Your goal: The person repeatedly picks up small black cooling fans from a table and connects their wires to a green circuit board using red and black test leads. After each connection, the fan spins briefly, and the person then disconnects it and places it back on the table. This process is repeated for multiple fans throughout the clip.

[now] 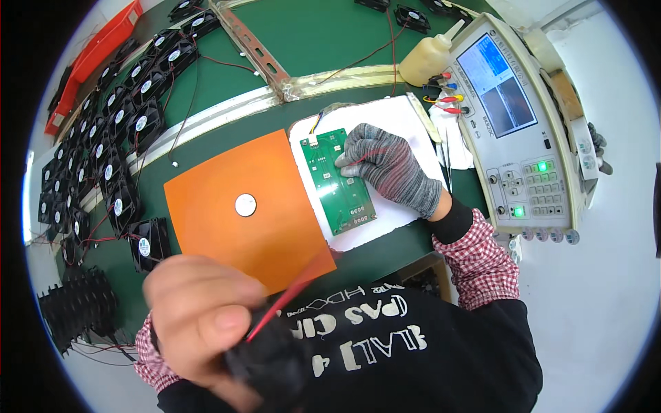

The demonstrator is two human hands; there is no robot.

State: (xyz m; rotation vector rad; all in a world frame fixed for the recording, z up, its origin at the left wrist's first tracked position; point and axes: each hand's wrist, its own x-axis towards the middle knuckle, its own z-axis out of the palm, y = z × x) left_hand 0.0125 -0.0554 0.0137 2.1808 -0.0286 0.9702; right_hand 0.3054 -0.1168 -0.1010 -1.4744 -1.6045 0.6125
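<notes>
Head cam — L hand [203, 320] w/ blk part [272, 368], R hand [382, 162] over PCB [339, 196]

Bare left hand [203, 316], motion-blurred at 7 to 8 o'clock from view centre, closed around a blurred black object [272, 361] with a red wire [275, 310]. Grey-knit-gloved right hand [385, 165] at 2 o'clock, fingertips bunched over a green rectangular circuit board [337, 196]. Orange square sheet [275, 172] at 9 o'clock, black square fans [118, 155] massed beyond; beige box-shaped tester [509, 182] at 2 to 3.
</notes>
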